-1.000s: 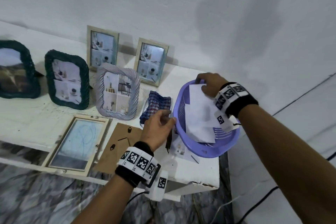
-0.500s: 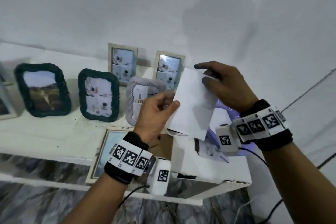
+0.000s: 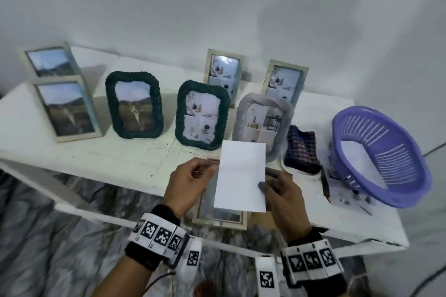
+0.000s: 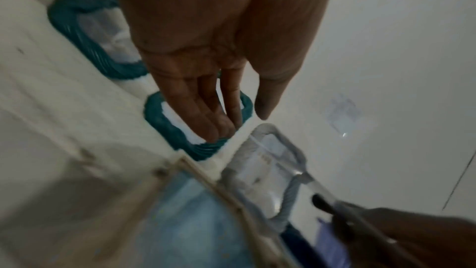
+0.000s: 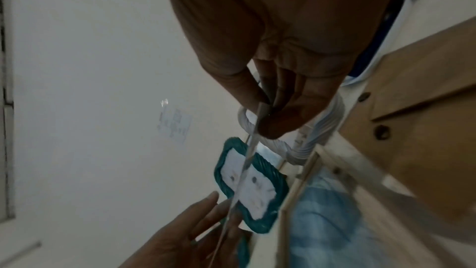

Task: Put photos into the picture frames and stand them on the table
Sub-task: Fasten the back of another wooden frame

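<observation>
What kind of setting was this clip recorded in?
Probably a plain room in a home, not a workshop or studio. A worn white table stands against a bare white wall, with a marble-patterned floor below. A purple plastic basket and a checked cloth sit on the table.

Photo [image 3: 240, 176] hiding flat frame [image 3: 218, 218]

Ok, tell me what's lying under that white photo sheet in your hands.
Under the white photo sheet lies an open wooden frame flat on the table, glass showing. Its brown backing board lies beside. The frame's middle is covered.
</observation>
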Demonstrator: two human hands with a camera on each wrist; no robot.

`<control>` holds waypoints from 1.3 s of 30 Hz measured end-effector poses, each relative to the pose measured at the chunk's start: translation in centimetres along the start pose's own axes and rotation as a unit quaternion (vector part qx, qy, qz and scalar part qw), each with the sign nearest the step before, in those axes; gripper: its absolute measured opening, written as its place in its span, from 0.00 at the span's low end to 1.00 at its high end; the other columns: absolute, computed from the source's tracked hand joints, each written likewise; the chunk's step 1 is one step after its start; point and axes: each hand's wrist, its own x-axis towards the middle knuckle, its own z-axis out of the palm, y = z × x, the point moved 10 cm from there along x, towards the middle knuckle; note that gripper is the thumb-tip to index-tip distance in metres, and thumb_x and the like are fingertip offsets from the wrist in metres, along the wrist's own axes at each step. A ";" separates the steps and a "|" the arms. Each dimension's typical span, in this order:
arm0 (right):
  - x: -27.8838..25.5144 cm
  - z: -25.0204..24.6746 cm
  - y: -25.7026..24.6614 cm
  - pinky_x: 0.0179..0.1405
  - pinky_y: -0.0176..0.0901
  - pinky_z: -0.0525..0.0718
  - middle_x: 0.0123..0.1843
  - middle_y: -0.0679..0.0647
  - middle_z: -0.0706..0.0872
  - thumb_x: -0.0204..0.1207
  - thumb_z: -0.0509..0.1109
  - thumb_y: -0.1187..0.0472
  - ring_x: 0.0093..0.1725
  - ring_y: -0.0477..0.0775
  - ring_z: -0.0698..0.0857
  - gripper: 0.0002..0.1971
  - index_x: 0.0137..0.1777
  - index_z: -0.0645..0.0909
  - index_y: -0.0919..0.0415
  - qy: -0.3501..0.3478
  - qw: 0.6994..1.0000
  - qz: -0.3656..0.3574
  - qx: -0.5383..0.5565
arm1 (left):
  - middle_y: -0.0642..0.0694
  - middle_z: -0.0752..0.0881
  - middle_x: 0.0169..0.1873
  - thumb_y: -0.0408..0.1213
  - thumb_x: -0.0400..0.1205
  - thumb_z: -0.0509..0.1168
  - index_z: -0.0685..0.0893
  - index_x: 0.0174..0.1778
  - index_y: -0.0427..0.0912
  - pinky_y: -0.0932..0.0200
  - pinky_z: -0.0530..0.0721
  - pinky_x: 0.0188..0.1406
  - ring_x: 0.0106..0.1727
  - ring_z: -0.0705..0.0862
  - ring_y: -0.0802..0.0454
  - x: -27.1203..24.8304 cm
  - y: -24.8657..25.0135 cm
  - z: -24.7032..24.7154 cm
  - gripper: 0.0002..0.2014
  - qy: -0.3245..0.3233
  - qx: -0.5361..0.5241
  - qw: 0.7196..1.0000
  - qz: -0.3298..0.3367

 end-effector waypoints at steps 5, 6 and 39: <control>-1.0 1.0 1.7 0.38 0.44 0.86 0.37 0.47 0.87 0.80 0.68 0.62 0.37 0.42 0.87 0.15 0.64 0.81 0.46 0.010 0.991 0.009 -0.131 | 0.55 0.84 0.53 0.47 0.81 0.68 0.85 0.58 0.50 0.58 0.78 0.55 0.56 0.81 0.55 0.7 -2.2 -3.0 0.11 0.039 0.187 0.978 0.089; -1.0 1.2 2.2 0.41 0.53 0.87 0.38 0.48 0.88 0.77 0.67 0.52 0.40 0.48 0.87 0.15 0.63 0.80 0.38 0.011 0.985 0.010 -0.172 | 0.55 0.82 0.56 0.50 0.80 0.66 0.83 0.61 0.51 0.58 0.75 0.58 0.59 0.79 0.55 0.9 -2.6 -2.7 0.15 0.018 0.204 0.973 0.103; -1.2 -3.5 4.9 0.55 0.56 0.76 0.62 0.63 0.78 0.75 0.66 0.37 0.60 0.66 0.74 0.30 0.62 0.78 0.63 0.132 0.822 0.083 -0.548 | 0.60 0.55 0.81 0.65 0.75 0.47 0.56 0.85 0.51 0.65 0.36 0.79 0.82 0.45 0.68 1.4 -5.8 1.0 0.41 -0.162 0.302 0.929 0.142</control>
